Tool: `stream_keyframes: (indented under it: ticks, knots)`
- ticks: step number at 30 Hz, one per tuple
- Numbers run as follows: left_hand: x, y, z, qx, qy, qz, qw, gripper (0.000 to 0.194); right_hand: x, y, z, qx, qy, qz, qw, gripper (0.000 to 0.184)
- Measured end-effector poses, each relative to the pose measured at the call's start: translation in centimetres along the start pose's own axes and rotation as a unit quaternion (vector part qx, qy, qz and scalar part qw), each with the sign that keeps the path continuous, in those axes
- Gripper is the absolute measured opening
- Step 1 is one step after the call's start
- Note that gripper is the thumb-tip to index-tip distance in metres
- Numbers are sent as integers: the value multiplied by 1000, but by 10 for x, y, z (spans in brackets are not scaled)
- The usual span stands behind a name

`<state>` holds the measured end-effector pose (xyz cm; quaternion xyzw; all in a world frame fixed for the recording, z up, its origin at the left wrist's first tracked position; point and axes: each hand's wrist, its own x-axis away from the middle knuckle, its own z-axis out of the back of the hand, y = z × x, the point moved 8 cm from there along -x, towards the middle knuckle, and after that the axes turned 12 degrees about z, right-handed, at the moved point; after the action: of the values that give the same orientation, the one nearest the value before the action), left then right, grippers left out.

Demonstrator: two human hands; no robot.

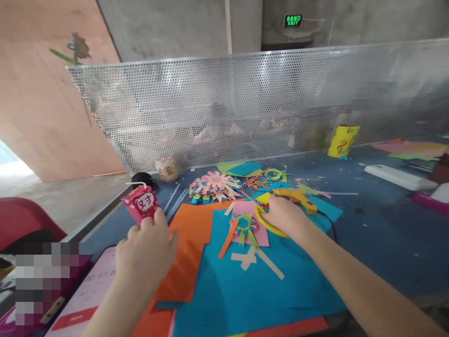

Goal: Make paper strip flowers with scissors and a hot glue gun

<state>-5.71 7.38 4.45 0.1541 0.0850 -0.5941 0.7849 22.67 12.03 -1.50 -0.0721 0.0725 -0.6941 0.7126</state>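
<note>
The bench (382, 224) carried everything, a big blue sheet (245, 299) in the middle and orange paper (189, 252) to its left. My left hand (145, 248), fingers half curled, met the near side of a red drink carton (139, 204); I couldn't tell whether it gripped or merely touched. A pile of layered rosettes (215, 182) on the far side looked finished. Right of those lay a yellow glue gun (302, 199), and beside it my right hand (284, 215) was closed round the scissors (258, 217). Between my hands, on pink paper (264, 236), one small rosette (243, 223) seemed nearly made, its tails spread nearward; the pale strips (271, 266) looked like work left over.
</note>
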Motion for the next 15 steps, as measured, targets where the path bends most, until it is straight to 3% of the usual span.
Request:
stream_keyframes:
  ticks: [2, 4, 6, 7, 12, 15]
  knots:
    - [15, 25, -7, -69, -15, -56, 996, 44, 1, -2, -6, -7, -15, 4, 1000, 31]
    - [32, 60, -28, -14, -111, -154, 982, 44, 2, -4, -10, -11, -20, 7, 1000, 31]
    - [42, 83, -47, 27, -187, -194, 963, 45, 2, -6, -13, -14, -23, 12, 1000, 31]
    - [43, 90, -54, 25, -197, -204, 959, 41, 3, -7, -14, -16, -24, 14, 999, 31]
    - [30, 101, -64, 43, -166, -224, 960, 27, 5, -10, -16, -24, -24, 22, 999, 31]
    - [18, 93, -63, 137, -175, -187, 957, 24, 4, -9, -12, -29, -9, 20, 999, 31]
